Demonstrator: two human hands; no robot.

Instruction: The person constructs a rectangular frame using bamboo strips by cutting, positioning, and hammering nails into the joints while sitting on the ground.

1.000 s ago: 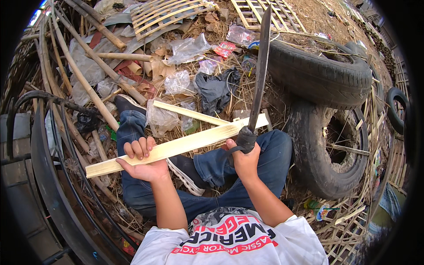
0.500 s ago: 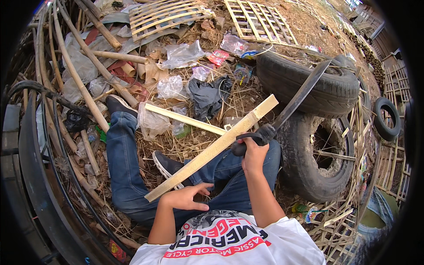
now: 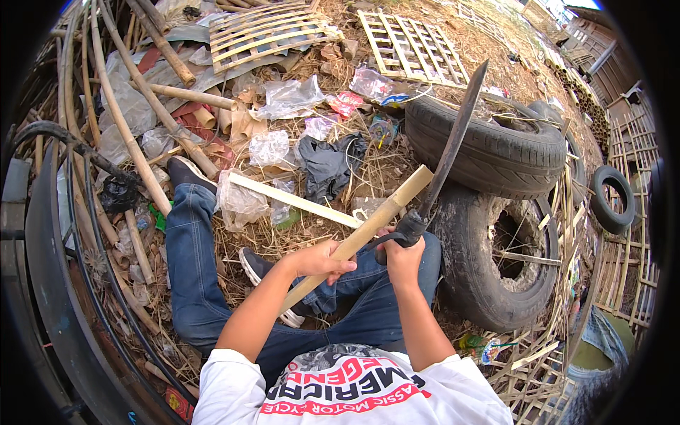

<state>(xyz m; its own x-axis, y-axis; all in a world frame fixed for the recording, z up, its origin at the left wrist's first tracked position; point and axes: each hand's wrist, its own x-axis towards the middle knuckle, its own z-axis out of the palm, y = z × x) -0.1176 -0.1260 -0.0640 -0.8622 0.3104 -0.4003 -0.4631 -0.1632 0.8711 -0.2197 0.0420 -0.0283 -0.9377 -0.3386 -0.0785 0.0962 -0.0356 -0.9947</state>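
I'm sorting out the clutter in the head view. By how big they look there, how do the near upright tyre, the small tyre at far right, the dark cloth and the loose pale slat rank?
1. near upright tyre
2. loose pale slat and dark cloth: too alike to rank
3. small tyre, smallest, though it lies farther off

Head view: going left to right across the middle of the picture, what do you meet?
Black curved pipe → clear crumpled plastic bag → left hand on the pale bamboo strip → right hand gripping the long dark machete → black upright tyre.

Pale, smooth wooden stick (image 3: 368,228); dull dark metal blade (image 3: 457,138); matt black rubber tyres (image 3: 489,152); faded denim jeans (image 3: 188,269).
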